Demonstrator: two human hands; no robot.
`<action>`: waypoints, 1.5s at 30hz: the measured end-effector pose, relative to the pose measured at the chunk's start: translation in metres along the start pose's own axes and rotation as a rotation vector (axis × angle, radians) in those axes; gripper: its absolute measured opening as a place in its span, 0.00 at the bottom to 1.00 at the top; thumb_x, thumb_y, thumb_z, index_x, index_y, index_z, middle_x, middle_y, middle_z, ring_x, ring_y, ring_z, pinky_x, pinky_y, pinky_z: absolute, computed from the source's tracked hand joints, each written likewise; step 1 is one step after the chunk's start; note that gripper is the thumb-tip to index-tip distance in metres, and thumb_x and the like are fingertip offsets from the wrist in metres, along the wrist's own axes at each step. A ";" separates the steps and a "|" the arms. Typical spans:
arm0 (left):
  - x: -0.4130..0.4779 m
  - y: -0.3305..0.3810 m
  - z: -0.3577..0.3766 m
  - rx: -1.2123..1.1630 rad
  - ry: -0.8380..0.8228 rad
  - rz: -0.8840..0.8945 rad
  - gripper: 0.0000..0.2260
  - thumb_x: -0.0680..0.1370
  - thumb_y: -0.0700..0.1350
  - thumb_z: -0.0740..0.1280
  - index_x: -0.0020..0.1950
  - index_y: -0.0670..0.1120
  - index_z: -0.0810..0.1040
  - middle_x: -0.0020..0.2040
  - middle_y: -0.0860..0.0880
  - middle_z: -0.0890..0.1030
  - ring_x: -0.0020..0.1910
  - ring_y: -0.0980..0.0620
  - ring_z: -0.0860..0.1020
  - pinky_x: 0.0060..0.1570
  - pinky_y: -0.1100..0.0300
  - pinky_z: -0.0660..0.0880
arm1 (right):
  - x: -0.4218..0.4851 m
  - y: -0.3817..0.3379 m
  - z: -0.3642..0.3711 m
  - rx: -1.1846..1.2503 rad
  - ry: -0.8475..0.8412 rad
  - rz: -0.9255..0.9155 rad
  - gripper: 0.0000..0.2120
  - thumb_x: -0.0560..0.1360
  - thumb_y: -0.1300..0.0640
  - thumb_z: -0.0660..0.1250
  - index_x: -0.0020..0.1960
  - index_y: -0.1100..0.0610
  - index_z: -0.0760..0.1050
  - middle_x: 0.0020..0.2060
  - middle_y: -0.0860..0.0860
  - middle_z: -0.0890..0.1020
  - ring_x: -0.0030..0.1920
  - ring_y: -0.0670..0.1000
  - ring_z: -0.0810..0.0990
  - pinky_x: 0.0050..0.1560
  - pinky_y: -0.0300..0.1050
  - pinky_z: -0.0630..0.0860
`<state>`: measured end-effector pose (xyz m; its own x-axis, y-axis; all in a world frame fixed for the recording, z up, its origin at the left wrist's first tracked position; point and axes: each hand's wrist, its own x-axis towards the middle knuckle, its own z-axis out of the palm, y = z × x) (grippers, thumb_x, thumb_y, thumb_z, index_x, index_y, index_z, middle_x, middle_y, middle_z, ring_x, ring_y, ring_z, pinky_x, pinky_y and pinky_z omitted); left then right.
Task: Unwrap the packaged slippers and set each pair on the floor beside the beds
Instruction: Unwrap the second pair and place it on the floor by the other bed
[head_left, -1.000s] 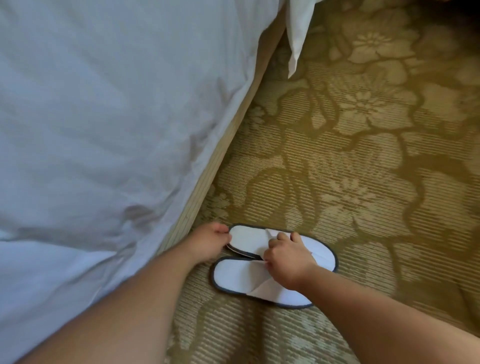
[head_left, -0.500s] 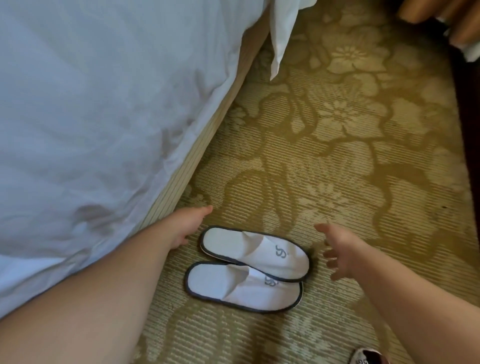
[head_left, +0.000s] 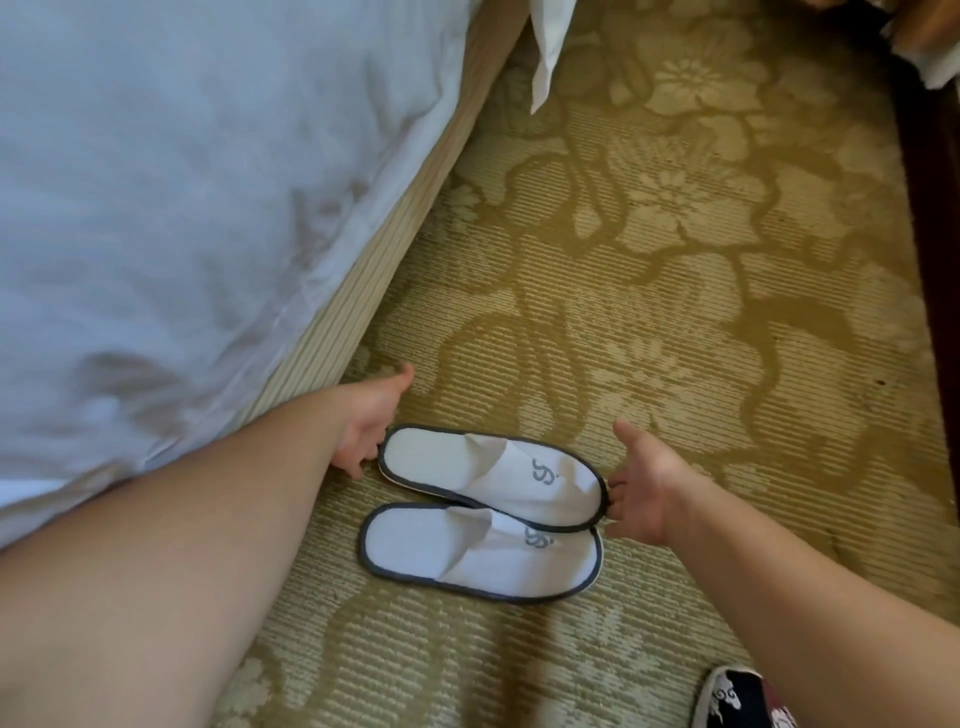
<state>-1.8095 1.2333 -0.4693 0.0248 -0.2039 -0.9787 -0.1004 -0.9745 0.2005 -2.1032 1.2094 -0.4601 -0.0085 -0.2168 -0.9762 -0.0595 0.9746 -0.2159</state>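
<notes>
Two white slippers with dark trim and a grey logo lie side by side on the patterned carpet, toes to the right. The far slipper (head_left: 488, 475) slightly overlaps the near slipper (head_left: 480, 553). My left hand (head_left: 371, 423) is spread open at the far slipper's heel, fingertips touching its trim. My right hand (head_left: 641, 480) is open at that slipper's toe end, fingertips against the trim. Neither hand grips anything. No wrapping is visible.
The bed (head_left: 182, 182) with a white duvet and a ribbed beige base (head_left: 395, 234) runs along the left. A pillow corner (head_left: 545, 57) hangs at the top. Dark wooden furniture (head_left: 930, 260) lines the right edge. A black patterned shoe (head_left: 737, 701) shows at the bottom right.
My hands let go of the slippers and drew apart. Now both have returned to the far slipper's ends, open with fingertips touching. The camera view has pulled back.
</notes>
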 end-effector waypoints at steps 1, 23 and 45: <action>-0.001 0.000 0.000 -0.001 0.006 0.005 0.47 0.72 0.78 0.47 0.82 0.51 0.43 0.82 0.45 0.48 0.80 0.44 0.48 0.76 0.38 0.44 | -0.001 0.000 0.003 -0.008 -0.001 -0.013 0.41 0.79 0.34 0.55 0.80 0.59 0.49 0.77 0.60 0.61 0.63 0.62 0.74 0.54 0.59 0.73; -0.006 0.016 0.007 -0.105 0.277 0.253 0.37 0.79 0.70 0.49 0.81 0.48 0.55 0.78 0.44 0.63 0.77 0.44 0.61 0.74 0.45 0.56 | -0.008 -0.013 0.030 -0.136 0.037 -0.132 0.39 0.79 0.34 0.57 0.79 0.59 0.55 0.76 0.59 0.64 0.75 0.60 0.62 0.76 0.62 0.55; 0.013 0.010 -0.001 -0.078 0.369 0.212 0.41 0.75 0.74 0.49 0.81 0.51 0.55 0.79 0.44 0.62 0.76 0.43 0.62 0.74 0.45 0.59 | 0.004 -0.006 0.031 -0.131 0.169 -0.133 0.40 0.77 0.33 0.58 0.79 0.57 0.55 0.78 0.60 0.60 0.76 0.62 0.61 0.72 0.60 0.62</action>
<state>-1.8092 1.2208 -0.4797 0.3666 -0.4066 -0.8368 -0.0668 -0.9086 0.4123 -2.0718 1.2046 -0.4636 -0.1579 -0.3595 -0.9197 -0.2000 0.9237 -0.3267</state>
